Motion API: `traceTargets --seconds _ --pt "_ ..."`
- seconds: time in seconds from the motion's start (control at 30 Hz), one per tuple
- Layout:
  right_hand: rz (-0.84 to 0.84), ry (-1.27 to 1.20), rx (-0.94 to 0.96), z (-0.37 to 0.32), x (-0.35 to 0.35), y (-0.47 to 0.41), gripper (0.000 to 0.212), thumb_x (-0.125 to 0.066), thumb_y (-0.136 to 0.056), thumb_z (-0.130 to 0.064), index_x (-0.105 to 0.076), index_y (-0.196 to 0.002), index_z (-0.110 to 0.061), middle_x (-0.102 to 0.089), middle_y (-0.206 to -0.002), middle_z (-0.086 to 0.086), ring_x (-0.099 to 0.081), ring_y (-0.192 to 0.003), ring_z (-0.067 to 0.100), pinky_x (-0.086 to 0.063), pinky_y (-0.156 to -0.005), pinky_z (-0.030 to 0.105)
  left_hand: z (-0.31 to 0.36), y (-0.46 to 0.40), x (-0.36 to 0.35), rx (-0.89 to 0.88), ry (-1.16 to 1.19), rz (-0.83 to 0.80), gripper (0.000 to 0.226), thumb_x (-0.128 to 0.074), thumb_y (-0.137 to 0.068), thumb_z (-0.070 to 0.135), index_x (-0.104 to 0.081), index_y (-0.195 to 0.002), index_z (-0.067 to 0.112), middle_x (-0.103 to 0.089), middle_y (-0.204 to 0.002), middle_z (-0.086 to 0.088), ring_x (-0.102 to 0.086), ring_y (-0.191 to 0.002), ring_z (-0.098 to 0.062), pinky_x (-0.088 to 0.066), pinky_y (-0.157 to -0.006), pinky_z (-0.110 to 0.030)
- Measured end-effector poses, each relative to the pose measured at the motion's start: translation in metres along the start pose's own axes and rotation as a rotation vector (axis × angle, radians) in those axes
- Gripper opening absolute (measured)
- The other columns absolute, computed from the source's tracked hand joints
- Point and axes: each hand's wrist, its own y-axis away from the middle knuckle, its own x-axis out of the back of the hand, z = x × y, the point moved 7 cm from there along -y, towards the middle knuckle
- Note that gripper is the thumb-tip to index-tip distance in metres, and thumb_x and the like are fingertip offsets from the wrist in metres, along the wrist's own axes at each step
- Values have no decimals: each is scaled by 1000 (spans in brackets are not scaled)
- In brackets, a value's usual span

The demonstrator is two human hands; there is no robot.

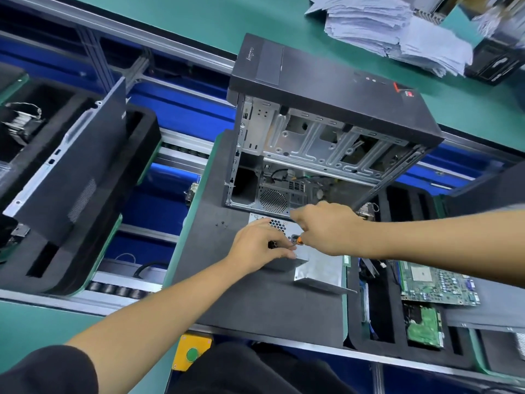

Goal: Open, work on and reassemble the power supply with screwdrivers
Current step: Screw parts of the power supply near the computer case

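Observation:
The silver power supply (pixel 318 268) lies on a dark foam pallet (pixel 255 302) in front of an open black computer case (pixel 326 123). My left hand (pixel 258 243) rests on the supply's near left corner, fingers curled over its edge and holding it steady. My right hand (pixel 326 228) grips a screwdriver (pixel 298 239) with an orange and black handle, its tip down on the supply's top near the honeycomb vent. The tool is mostly hidden by my fingers.
Small dark screws (pixel 221 224) lie loose on the foam left of the supply. A motherboard (pixel 437 285) and a drive (pixel 424 325) sit in the right-hand tray. Another case panel (pixel 76 163) stands on the left. Paper stacks (pixel 397 29) lie far back. A yellow button box (pixel 193 352) sits at the bench edge.

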Motion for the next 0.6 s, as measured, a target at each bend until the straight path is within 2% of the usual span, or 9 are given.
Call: traceTargets --seconds 0.07,0.13,0.23,0.3,0.37,0.43,0.5,0.57,0.6 --pt "-21 -191 -145 6 1 -5 24 -61 -82 -17 -40 -72 -22 -52 -70 -2 -52 -73 26 -29 -51 30 0 0 -1 4 3 13 22 -78 -78 59 -80 -86 39 -74 -89 26 -65 -95 1 -28 -110 -10" --pt "-18 -157 -48 -1 10 -9 19 -61 -80 -25 -44 -74 -19 -53 -68 -2 -55 -70 25 -32 -51 29 -1 -1 1 16 19 13 20 -80 -79 55 -79 -84 35 -73 -85 27 -65 -96 2 -22 -109 -4" --pt "-18 325 450 -24 21 0 20 -48 -85 -43 -45 -95 -26 -56 -73 -6 -47 -59 24 -29 -49 28 0 -1 3 16 29 9 17 -82 -79 49 -78 -81 33 -68 -77 30 -63 -92 0 -25 -105 -2" --pt "20 768 843 -33 13 14 32 -43 -94 -30 -36 -125 -27 -61 -83 -1 -50 -60 28 -41 -54 33 0 0 0 8 -1 -27 14 -81 -83 47 -80 -84 33 -68 -75 28 -61 -81 4 -27 -115 -14" --pt "31 844 1014 -37 10 22 37 -37 -100 -20 -29 -135 -26 -61 -84 1 -57 -63 30 -47 -60 37 -2 1 -1 3 -21 -40 9 -80 -85 42 -79 -82 34 -62 -68 27 -58 -75 8 -28 -119 -20" --pt "12 597 826 -38 12 15 22 -39 -101 -26 -45 -120 -34 -59 -78 -4 -56 -62 24 -38 -54 33 -2 1 0 12 3 -27 15 -81 -81 49 -77 -83 35 -67 -73 26 -60 -86 11 -25 -116 -12" --pt "96 155 381 -25 16 2 13 -47 -94 -28 -44 -84 -36 -54 -65 -10 -52 -60 18 -28 -50 29 -3 2 2 34 48 7 21 -83 -74 56 -76 -85 39 -67 -78 35 -59 -97 15 -21 -109 -2" --pt "123 -247 -30 -2 9 -6 19 -52 -87 -18 -40 -74 -26 -58 -66 -5 -57 -69 26 -33 -51 30 -3 2 0 45 53 20 23 -81 -74 58 -78 -85 39 -66 -75 34 -61 -95 12 -23 -113 -7" --pt "108 -370 -138 6 7 -8 16 -52 -86 -16 -43 -75 -22 -62 -71 0 -59 -74 29 -38 -54 32 -2 2 0 41 49 15 23 -81 -76 59 -79 -86 38 -67 -76 32 -62 -92 11 -24 -116 -12"
